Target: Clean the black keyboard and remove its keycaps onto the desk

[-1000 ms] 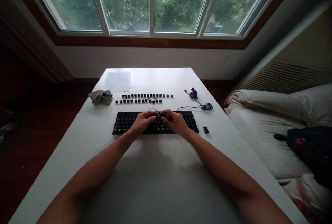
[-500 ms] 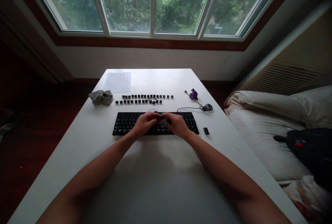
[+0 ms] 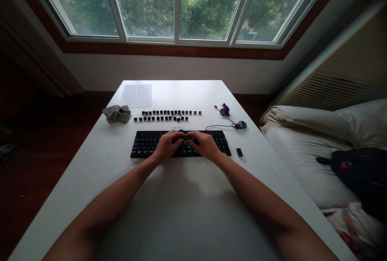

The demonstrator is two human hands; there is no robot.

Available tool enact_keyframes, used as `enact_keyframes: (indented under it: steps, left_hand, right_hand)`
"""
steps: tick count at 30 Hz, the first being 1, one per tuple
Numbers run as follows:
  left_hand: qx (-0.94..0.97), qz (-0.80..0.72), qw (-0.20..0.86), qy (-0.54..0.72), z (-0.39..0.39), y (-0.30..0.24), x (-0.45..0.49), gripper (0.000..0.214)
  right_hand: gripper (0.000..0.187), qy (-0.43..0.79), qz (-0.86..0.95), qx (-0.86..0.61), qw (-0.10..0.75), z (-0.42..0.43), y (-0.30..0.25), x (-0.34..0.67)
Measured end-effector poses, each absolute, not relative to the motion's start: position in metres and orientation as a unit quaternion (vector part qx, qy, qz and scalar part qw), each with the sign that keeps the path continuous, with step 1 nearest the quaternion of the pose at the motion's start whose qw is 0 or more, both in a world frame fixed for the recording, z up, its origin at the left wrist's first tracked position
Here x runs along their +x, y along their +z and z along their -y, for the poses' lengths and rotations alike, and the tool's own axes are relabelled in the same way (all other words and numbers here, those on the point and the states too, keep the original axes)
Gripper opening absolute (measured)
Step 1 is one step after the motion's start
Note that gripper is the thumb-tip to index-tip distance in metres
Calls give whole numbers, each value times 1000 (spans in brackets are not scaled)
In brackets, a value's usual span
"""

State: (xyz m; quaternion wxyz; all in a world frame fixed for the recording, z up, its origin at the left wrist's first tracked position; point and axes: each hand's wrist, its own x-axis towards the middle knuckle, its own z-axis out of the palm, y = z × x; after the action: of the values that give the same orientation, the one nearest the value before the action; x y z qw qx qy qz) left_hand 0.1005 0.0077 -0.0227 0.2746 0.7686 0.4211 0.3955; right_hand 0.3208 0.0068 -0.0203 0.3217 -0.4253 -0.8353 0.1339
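Note:
A black keyboard [image 3: 145, 142] lies across the white table, with both hands over its middle. My left hand [image 3: 168, 144] is closed, its thumb and fingers drawn together. Opposite it, my right hand [image 3: 204, 144] is curled the same way, and the fingertips of the two almost meet. Between them shows a thin wire loop [image 3: 187, 143] that looks like a wire keycap puller; the fingers hide the rest of it. Behind the keyboard, loose black keycaps [image 3: 161, 118] stand in two rows, with a clear ring-shaped item [image 3: 177, 128] nearer the keyboard.
On the left are a grey cloth [image 3: 117, 114] and a printed sheet [image 3: 136, 95]. A brush [image 3: 231, 120] with a purple object [image 3: 224, 110] and a coiled black cable [image 3: 240, 125] lie at right. One long black keycap [image 3: 239, 152] sits right of the keyboard.
Both hands stay closed at the middle of the keyboard, with hardly any movement. The whole view has shifted very slightly.

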Motion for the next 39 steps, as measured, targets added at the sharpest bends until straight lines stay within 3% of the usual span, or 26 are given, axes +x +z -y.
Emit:
enact_keyframes:
  steps: [7, 11, 21, 39]
  left_hand:
    - [770, -442, 244, 389, -2, -28, 104, 25]
    - [821, -419, 155, 356, 7, -33, 109, 26]
    - [911, -324, -8, 253, 12, -31, 108, 16]
    - [919, -318, -14, 232, 11, -31, 108, 18]
  right_hand:
    - [22, 91, 841, -452, 283, -15, -12, 330]
    - [23, 54, 823, -506, 254, -51, -9, 345]
    - [24, 26, 799, -595, 83, -136, -25, 350]
    - [30, -1, 813, -576, 85, -146, -32, 338]
